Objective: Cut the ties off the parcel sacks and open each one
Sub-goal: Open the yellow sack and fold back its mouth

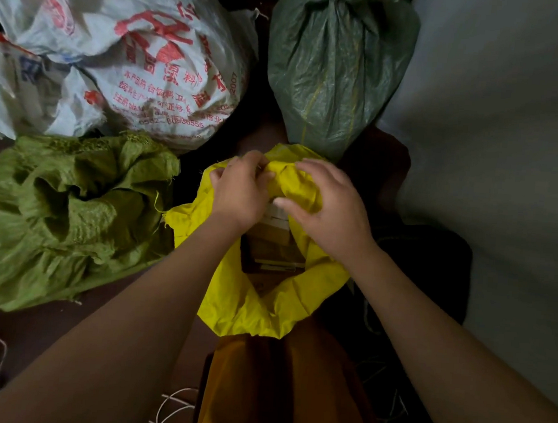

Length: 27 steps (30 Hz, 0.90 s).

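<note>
Both hands work at the far rim of the bright yellow woven plastic sack (pixel 248 305), which stands on the dark floor (pixel 48 334) directly in front of the person, near the pale wall (pixel 505 161) on the right. The left hand (pixel 239 188) has its fingers curled around a bunched fold of the yellow mouth, and the right hand (pixel 328 201) pinches the neighbouring fold, thumb underneath. The mouth is already partly spread, and brown cardboard parcels (pixel 272 244) show inside, so the tie seems to be off this one.

The step in hand looks to be widening the mouth. To do it well, the hands should draw the gathered fabric apart sideways and roll it outward and down over the parcels, rather than tugging upward, which could tip the sack or lift the boxes with it. The woven edge frays, so gripping a full fold is safer than picking at loose threads.

To the left, on the floor, the crumpled olive-green woven sack (pixel 59 215) lies slack with its mouth loose. Behind it sits the white woven sack with red printing (pixel 155 70). The dark green woven sack (pixel 333 69) at the far side is gathered shut at its neck and probably needs cutting next. Pale cord loops (pixel 174 412) lie by the near edge of the floor.
</note>
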Available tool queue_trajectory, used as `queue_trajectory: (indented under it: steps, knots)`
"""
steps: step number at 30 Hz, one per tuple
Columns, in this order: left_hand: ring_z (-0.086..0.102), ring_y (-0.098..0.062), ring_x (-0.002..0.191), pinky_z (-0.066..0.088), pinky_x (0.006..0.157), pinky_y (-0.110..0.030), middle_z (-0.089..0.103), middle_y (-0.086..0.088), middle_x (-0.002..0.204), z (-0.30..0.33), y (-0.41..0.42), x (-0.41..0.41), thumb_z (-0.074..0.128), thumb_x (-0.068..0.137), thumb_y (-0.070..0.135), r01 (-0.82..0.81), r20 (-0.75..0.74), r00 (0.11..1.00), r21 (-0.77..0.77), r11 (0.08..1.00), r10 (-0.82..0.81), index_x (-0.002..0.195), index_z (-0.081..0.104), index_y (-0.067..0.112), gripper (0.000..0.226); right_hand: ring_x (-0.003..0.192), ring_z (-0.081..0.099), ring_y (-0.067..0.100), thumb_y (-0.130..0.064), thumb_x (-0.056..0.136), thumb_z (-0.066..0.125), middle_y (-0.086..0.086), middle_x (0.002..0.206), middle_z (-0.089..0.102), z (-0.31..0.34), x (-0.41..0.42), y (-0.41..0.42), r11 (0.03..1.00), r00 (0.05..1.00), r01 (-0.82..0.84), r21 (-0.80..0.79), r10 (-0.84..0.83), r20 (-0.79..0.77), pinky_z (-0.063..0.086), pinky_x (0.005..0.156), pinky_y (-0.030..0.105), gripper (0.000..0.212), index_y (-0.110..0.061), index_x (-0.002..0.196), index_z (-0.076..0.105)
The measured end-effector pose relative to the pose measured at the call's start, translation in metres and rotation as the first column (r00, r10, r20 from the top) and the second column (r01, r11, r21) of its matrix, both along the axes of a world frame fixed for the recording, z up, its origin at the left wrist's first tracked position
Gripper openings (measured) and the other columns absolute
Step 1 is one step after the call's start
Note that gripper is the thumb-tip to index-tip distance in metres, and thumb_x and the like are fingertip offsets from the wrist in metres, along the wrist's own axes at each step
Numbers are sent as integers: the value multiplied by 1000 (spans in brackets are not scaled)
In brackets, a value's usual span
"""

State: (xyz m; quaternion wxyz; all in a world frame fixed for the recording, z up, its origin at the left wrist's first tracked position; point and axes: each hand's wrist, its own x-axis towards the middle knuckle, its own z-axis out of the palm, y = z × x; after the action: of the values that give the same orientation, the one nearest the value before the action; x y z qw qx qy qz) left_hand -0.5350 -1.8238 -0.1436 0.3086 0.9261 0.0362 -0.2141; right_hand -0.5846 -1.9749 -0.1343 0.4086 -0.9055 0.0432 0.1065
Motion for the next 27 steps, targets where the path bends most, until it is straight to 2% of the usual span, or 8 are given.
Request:
queue_trajectory:
  steps: [2, 6, 10, 13, 15, 19, 22, 27]
  knots:
    - [55, -28, 102, 26, 87, -36, 57, 4, 87, -1, 0, 4, 55, 94, 17, -73, -91, 994, -84, 994, 65, 95, 54, 18, 2, 126, 52, 22, -44, 77, 77, 4, 138, 54, -5, -4, 2, 996, 991, -77, -36, 73, -109, 45, 102, 36, 72, -15, 138, 51]
    - [58, -40, 93, 40, 86, -50, 48, 9, 66, -1, 0, 1, 58, 94, 17, -183, -204, 969, -220, 958, 138, 88, 51, 15, 10, 113, 60, 28, -24, 84, 74, 7, 131, 61, -13, -7, 1, 999, 987, -47, 21, 50, -155, 50, 91, 41, 63, -19, 141, 48]
    - [60, -30, 100, 41, 97, -52, 60, -1, 87, 0, 6, -4, 68, 88, 22, -159, -178, 978, -290, 944, 110, 92, 60, 14, 13, 106, 65, 26, -15, 85, 72, 7, 120, 68, -16, -1, -5, 991, 986, 75, 109, -57, -157, 51, 90, 44, 45, -15, 129, 61]
    - [45, -28, 113, 31, 97, -37, 57, -4, 112, 4, 17, -17, 76, 77, 38, 21, 61, 998, -27, 999, -20, 103, 67, 18, 34, 108, 64, 22, -14, 86, 69, 5, 117, 69, -17, 3, -10, 981, 967, 155, 116, -127, -220, 50, 93, 43, 35, -17, 122, 67]
    - [41, -34, 116, 28, 96, -44, 54, -9, 120, 10, 25, -29, 75, 76, 42, 121, 192, 969, 186, 975, -157, 107, 69, 22, 37, 109, 63, 22, -15, 89, 66, 4, 116, 70, -19, 4, -12, 976, 952, 188, 105, -155, -264, 50, 95, 43, 31, -19, 120, 68]
    - [45, -37, 116, 32, 96, -50, 51, -10, 129, 9, 34, -46, 71, 81, 36, 265, 132, 926, 438, 859, -353, 132, 56, 27, 54, 111, 62, 24, -15, 92, 61, 5, 115, 70, -25, 4, -14, 963, 924, 248, 104, -203, -323, 49, 97, 45, 27, -20, 117, 69]
    - [51, -32, 113, 40, 92, -44, 52, -6, 131, 4, 35, -45, 62, 89, 23, 205, 27, 975, 290, 935, -222, 141, 47, 29, 54, 110, 62, 25, -14, 93, 59, 6, 114, 70, -29, 5, -15, 946, 899, 302, 115, -242, -366, 48, 97, 45, 26, -19, 116, 69]
    - [60, -32, 109, 49, 87, -40, 67, -9, 119, 6, 28, -30, 55, 89, 4, -11, 44, 999, 43, 999, 9, 125, 64, 22, 41, 108, 62, 26, -13, 96, 57, 12, 113, 68, -28, -3, -19, 911, 837, 397, 114, -308, -453, 48, 98, 46, 26, -7, 118, 67]
